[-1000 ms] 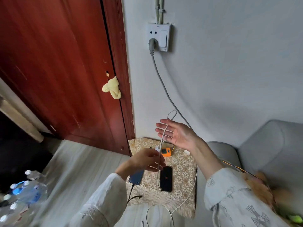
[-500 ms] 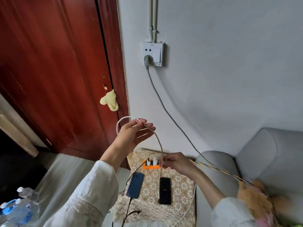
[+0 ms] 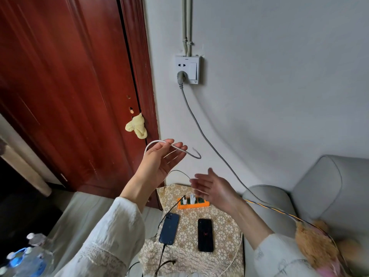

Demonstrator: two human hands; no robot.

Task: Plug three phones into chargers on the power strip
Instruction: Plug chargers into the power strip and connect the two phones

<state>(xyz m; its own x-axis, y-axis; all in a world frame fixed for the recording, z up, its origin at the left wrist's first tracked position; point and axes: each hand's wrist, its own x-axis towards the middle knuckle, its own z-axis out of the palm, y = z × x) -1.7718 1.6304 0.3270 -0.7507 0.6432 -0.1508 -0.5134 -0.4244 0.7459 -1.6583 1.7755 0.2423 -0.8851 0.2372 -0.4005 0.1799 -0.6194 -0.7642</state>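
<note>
A pale grey wall [image 3: 279, 76] is filling the right side, daylight falling softly across it. A white wall socket [image 3: 187, 69] is sitting on it, two thin pipes [image 3: 186, 25] running up from its top. To the left, a dark red wooden door [image 3: 69, 86] is standing, a yellow cloth [image 3: 137, 127] hanging at its edge. A grey sofa [image 3: 319, 192] is curving in at lower right, and pale floor [image 3: 79, 212] is showing below the door.

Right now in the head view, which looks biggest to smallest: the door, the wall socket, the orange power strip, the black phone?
1. Door
2. Power strip, wall socket and black phone look alike; differing distance makes ranking unsure.
</note>
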